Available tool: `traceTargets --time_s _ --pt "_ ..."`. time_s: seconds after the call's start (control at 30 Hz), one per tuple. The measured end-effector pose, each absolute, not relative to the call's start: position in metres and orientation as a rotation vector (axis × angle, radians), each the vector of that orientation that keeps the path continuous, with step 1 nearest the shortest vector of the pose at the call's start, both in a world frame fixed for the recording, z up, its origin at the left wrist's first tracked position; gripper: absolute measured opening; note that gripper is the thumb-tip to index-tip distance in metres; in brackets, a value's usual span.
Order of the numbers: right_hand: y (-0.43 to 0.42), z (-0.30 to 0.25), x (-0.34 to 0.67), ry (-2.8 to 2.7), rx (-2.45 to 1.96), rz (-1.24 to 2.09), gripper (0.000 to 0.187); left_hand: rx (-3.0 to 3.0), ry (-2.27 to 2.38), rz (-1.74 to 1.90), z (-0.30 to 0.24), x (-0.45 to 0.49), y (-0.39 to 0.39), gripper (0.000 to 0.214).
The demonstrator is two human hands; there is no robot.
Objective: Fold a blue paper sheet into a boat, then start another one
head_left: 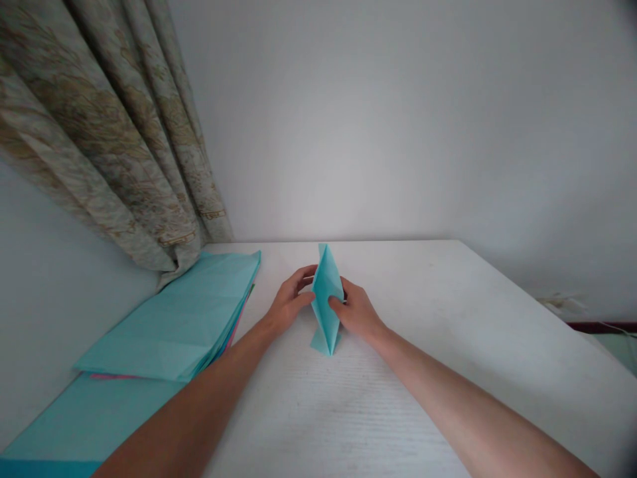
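A folded piece of turquoise paper [326, 295] stands over the middle of the table, its long pocket spread into a narrow diamond that faces me. On its left edge, my left hand [288, 299] grips it with the thumb in front and the fingers behind. My right hand [355, 307] holds the opposite edge, with the thumb pressed on the inner face and the other fingers mostly hidden behind. Small flaps of the same paper stick out at the bottom near the tabletop and at the top.
At the left lies a stack of turquoise paper sheets [169, 318] with pink and blue edges showing. A patterned curtain [124, 133] hangs down behind the stack. The white table [423, 318] meets a plain wall [358, 119] at the back.
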State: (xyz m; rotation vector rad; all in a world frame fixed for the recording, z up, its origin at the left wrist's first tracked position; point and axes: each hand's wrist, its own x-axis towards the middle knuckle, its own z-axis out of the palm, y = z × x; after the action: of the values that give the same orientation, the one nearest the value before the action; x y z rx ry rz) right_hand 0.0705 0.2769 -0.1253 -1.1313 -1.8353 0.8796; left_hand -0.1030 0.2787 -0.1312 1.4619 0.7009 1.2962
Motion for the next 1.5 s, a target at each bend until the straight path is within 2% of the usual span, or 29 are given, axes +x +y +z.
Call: traceTargets --time_s 0.13,0.37,0.5,0.8,1.03,1.17,1.27,1.5 --pt "0.278 -0.126 0.072 -1.869 -1.171 0.759 0.025 1.427 0.718 1.276 -0.130 -0.101 0.278 0.056" --pt "0.279 -0.121 0.074 -1.821 -1.175 0.657 0.036 1.321 0.953 1.286 -0.122 -0.096 0.278 0.053" --pt "0.283 -0.124 0.075 -1.725 -1.108 0.740 0.041 1.168 0.967 1.295 -0.124 -0.095 0.280 0.047" --pt "0.293 -0.135 0.077 -1.475 -1.076 0.920 0.034 0.857 0.863 1.288 -0.116 -0.096 0.278 0.043" --pt "0.283 -0.124 0.077 -1.837 -1.033 0.575 0.036 1.278 0.850 1.136 -0.122 -0.102 0.279 0.037" --pt "0.281 -0.119 0.078 -1.911 -1.007 0.547 0.034 1.255 0.757 1.137 -0.117 -0.103 0.275 0.031" --pt "0.282 -0.119 0.079 -1.907 -1.042 0.538 0.033 1.154 0.696 1.164 -0.113 -0.101 0.273 0.035" --pt "0.277 -0.111 0.077 -1.952 -0.928 0.393 0.026 1.148 0.775 1.116 -0.118 -0.101 0.277 0.025"
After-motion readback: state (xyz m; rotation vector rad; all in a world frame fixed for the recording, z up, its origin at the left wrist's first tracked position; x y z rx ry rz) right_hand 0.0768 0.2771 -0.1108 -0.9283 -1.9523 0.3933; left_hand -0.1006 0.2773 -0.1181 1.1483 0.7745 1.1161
